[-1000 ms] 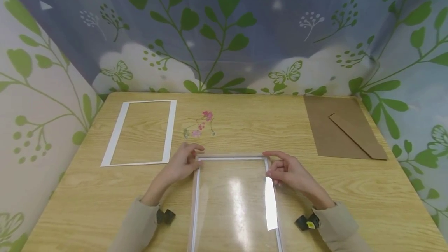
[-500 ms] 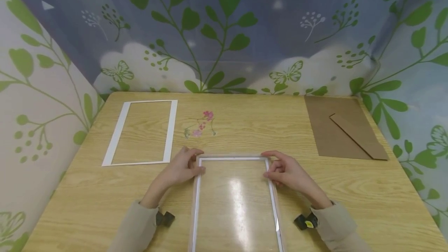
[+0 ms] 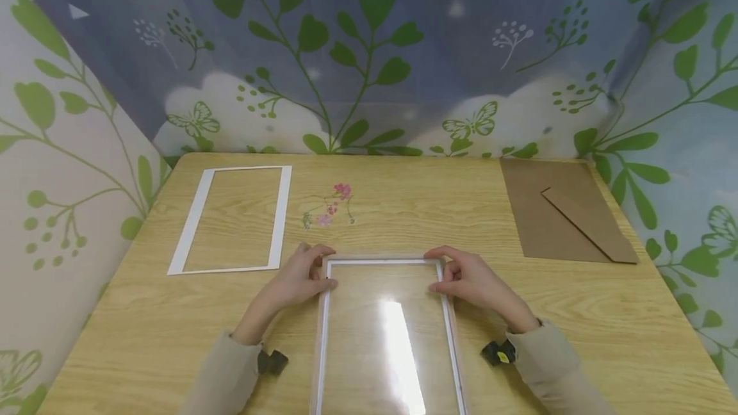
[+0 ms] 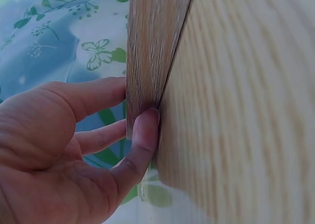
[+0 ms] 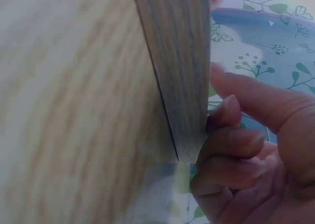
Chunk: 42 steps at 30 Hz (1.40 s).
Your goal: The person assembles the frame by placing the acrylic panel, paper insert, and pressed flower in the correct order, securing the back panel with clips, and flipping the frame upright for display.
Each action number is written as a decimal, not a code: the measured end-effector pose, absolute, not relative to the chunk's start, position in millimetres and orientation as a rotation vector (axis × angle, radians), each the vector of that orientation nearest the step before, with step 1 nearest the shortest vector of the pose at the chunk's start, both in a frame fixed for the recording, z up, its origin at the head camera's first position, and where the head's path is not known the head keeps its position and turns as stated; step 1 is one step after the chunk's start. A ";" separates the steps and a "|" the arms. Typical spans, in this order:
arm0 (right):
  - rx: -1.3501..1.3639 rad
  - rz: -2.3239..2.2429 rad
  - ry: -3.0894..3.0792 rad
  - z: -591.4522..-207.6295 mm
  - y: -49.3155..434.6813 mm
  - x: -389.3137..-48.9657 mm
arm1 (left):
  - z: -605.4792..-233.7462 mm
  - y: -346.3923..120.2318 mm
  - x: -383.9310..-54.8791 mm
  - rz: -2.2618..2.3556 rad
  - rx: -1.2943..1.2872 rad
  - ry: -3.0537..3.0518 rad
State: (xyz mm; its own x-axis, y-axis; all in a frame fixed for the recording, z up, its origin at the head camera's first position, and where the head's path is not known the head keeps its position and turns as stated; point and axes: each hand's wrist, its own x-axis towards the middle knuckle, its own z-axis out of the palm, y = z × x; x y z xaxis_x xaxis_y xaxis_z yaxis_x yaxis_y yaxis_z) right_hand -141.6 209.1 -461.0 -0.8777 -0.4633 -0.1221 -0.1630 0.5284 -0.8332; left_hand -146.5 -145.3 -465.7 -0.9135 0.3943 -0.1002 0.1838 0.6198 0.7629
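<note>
A picture frame with pale inner edges lies on the table in front of me, its near end cut off by the head view. Over the opening a clear pane catches a bright glare. My left hand grips the far left corner, thumb on the left side and index finger at the top edge. At the far right corner, my right hand holds the frame between index finger and thumb. The left wrist view shows the frame's wood-grain side against the fingertips; the right wrist view shows other fingers curled beside it.
A white mat border lies at the back left of the wooden table. Pink pressed flowers with thin stems lie beyond the frame. At the back right is a brown backing board with its stand strut. Patterned curtains surround the table.
My right hand has shifted slightly left along the corner. The bright reflection has gone from the pane's right edge and now shines near its middle. My left hand has barely moved.
</note>
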 end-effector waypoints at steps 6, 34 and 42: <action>-0.595 -1.203 2.580 -462.2 211.3 -139.8 | -465.6 -143.0 -141.4 1.156 0.513 2.635; -0.854 -0.794 2.431 -457.8 221.5 -112.6 | -443.3 -131.6 -87.3 0.558 0.722 2.614; -0.857 -0.846 2.378 -462.4 226.5 -131.6 | -446.8 -132.5 -101.5 0.629 0.750 2.572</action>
State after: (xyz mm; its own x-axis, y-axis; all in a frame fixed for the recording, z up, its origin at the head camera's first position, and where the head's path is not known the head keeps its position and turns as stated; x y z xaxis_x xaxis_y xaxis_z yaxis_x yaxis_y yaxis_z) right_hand -131.6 226.5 -462.4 -0.6933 -0.6874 -0.2164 -0.3964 0.6146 -0.6820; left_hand -101.5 -132.5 -446.8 -0.7818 0.5773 -0.2355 0.4035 0.7565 0.5146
